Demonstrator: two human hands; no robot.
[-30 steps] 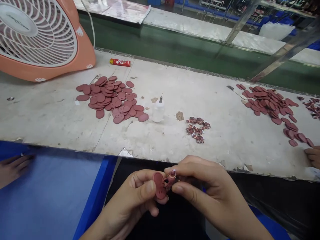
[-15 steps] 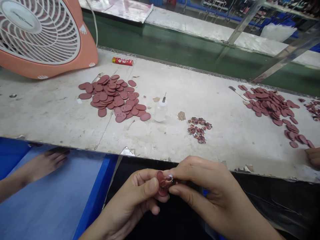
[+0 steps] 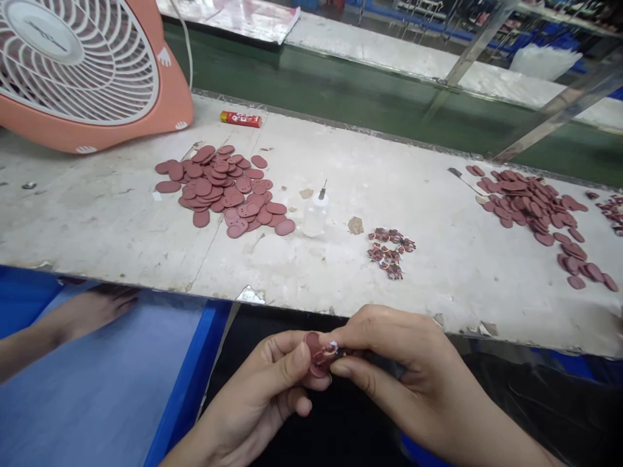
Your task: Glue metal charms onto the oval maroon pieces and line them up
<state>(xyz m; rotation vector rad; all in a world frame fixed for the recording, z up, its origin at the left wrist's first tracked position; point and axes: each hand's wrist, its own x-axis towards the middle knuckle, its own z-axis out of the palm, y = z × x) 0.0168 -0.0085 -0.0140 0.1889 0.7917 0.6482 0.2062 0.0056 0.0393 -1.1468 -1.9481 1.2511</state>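
Between thumb and fingers, my left hand [image 3: 277, 379] grips a dark red oval base [image 3: 313, 345] by its edge. My right hand [image 3: 396, 370] pinches a small painted figurine [image 3: 331, 351], brown-red with a light spot, against the face of that base. Fingertips cover much of both pieces, so I cannot tell how they join. Both hands are in front of the table's near edge. Beyond them on the table [image 3: 292, 279] lies a small cluster of similar figurines [image 3: 390, 251]. Left of it stands a clear bottle with a needle tip [image 3: 316, 214].
A pile of oval bases [image 3: 219, 188] lies left of the bottle, another pile [image 3: 530, 201] at the right. An orange fan [image 3: 97, 71] stands back left, near a red tube [image 3: 241, 119]. Another person's hand [image 3: 92, 314] rests over a blue bin [image 3: 187, 383].
My hands keep the base and figurine pressed together, with barely any shift. The other person's hand at the right edge has blurred and moved mostly out of view.
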